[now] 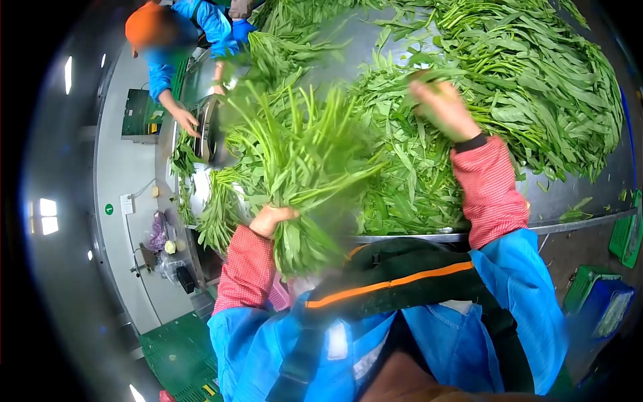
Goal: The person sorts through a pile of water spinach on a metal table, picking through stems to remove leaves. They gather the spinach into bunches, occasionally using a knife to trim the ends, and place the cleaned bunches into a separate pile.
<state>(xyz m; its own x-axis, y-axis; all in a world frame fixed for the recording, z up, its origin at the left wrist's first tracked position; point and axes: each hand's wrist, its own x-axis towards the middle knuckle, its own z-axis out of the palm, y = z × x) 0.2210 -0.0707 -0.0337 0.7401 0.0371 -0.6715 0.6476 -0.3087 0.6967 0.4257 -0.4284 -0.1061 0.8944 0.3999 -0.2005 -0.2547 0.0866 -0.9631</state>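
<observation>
My left hand (pixel 271 220) is wrapped round a thick bunch of leafy greens (pixel 301 161), its pale stems pointing up and away and its leaves hanging near my chest. Over the loose greens (pixel 405 161) in the middle of the metal table, my right hand (pixel 439 107) is blurred by motion. Its fingers are smeared, and whether they hold any stems cannot be made out. A large heap of long-leaved greens (pixel 536 87) lies to the right of it.
Across the table (pixel 335 53), a co-worker in an orange cap (pixel 142 28) reaches toward a dark device (pixel 211 130). More greens (pixel 218 214) hang at the left edge. Green crates (pixel 177 355) stand lower left; green and blue crates (pixel 606 308) stand lower right.
</observation>
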